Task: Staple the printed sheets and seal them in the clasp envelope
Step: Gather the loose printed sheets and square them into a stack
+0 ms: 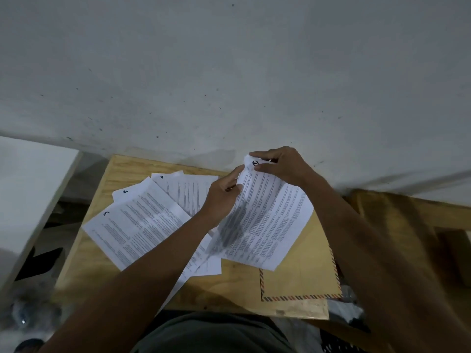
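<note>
Printed sheets [142, 225]: white, dense black text, black handwritten numerals at corners. Beside them, clasp envelope [305, 271]: tan, its edge striped red and dark blue. Both on wooden table [84, 261]: pale yellow grain. Behind it, wall [229, 72]: grey, dark specks.

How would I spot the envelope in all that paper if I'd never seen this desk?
Start at the small wooden table by the grey wall. Go to its near right corner, under the sheet held up in the right hand and left hand. The envelope lies flat there, tan not white, with a striped red-and-dark border.
</note>
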